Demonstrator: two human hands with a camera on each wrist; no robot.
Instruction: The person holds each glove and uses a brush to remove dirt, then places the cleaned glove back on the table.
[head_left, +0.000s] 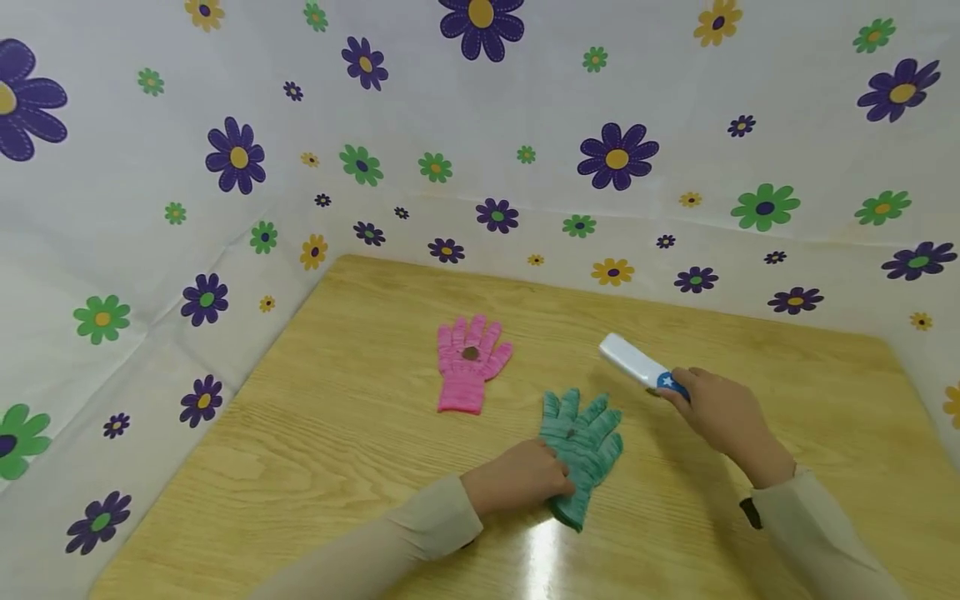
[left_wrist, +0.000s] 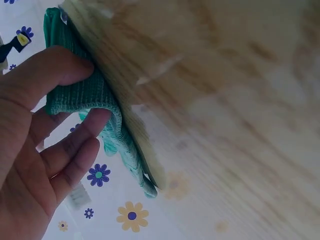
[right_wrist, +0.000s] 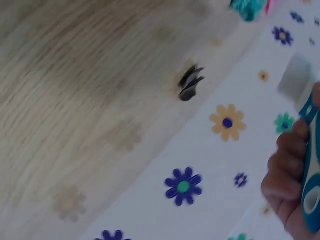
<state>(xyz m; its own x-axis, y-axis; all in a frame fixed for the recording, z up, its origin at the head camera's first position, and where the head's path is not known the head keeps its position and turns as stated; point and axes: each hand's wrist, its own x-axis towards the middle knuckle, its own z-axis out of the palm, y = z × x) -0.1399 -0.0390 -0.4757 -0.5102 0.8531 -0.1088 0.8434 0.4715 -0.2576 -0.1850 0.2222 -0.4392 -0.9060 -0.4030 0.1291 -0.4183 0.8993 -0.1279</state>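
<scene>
A green knitted glove (head_left: pixel 581 462) with a dark spot on its palm lies at the near middle of the table. Its cuff is pinched by my left hand (head_left: pixel 521 477); the left wrist view shows the thumb (left_wrist: pixel 75 70) on one side of the cuff and a fingertip at the cuff opening. In my right hand (head_left: pixel 723 412) I grip a blue-and-white handled tool (head_left: pixel 633 360) with a long white head and a star mark. It is held above the table, right of the green glove. A pink knitted glove (head_left: pixel 471 367) with a brown spot lies flat beyond my left hand.
The wooden table (head_left: pixel 337 358) has a glossy surface. White cloth (head_left: pixel 540 108) printed with flowers hangs along its back and sides. A small dark shape (right_wrist: pixel 189 87) shows on the table in the right wrist view.
</scene>
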